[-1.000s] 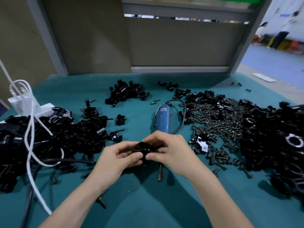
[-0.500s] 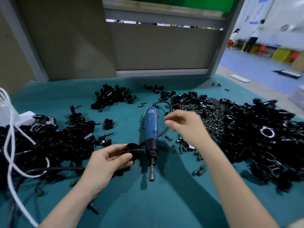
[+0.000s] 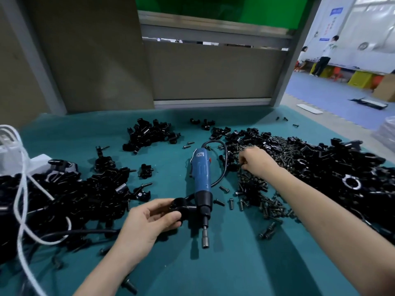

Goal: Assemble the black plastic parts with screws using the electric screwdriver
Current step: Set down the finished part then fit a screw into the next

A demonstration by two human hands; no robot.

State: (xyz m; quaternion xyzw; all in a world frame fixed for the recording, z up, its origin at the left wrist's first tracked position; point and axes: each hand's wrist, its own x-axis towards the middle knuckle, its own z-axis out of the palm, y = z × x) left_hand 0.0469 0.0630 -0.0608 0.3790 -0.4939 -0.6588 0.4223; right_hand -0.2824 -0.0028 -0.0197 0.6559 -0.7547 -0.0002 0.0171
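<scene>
Black plastic clamp part is pinched in the left hand, beside the blue electric screwdriver lying untouched on the teal mat. Right hand reaches into loose dark metal screws; I can't tell if it grips one. Fastening remains, I judge.

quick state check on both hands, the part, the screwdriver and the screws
left hand, grips the black plastic part
black plastic part, held beside the screwdriver
right hand, fingers curled in the screw pile, grasp unclear
electric screwdriver, lying flat, unheld
screw pile, loose, scattered
</scene>
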